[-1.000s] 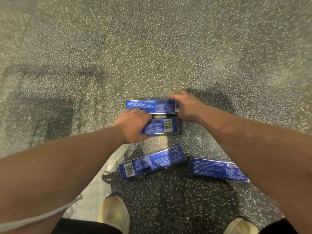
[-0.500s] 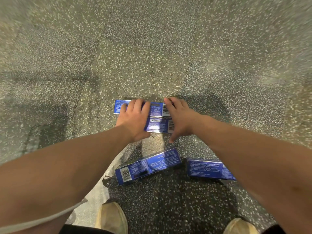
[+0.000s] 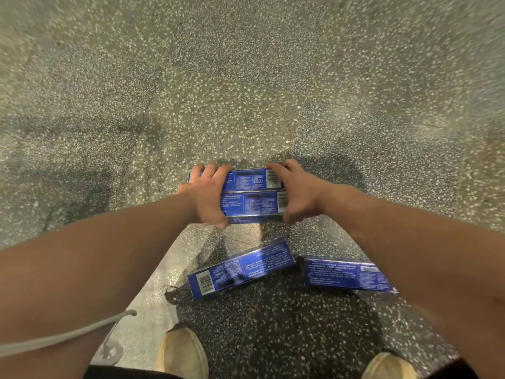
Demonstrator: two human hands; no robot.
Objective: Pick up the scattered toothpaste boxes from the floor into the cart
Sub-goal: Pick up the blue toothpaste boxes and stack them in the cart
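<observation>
Holds a pair of toothpaste boxes [image 3: 254, 203] at the centre of the frame, blue, printed sides up, lying side by side with long edges touching; clamps their left end with the left hand [image 3: 205, 198], fingers curled over the far edge, thumb hooked at the near edge; clamps their right end, by the barcodes, with the right hand [image 3: 297, 192], fingers and thumb curled the same way; cannot tell whether the pair sits on the speckled floor [image 3: 218, 91] or just above it; leaves a third box [image 3: 240, 269] flat on the floor at lower centre, slanted, barcode end toward the lower left; leaves a fourth box [image 3: 344, 273] just to its right, partly covered by the right forearm; stands with two tan shoes [image 3: 183, 354] at the bottom edge; trails a grey cord [image 3: 68, 335] across the lower left corner.
</observation>
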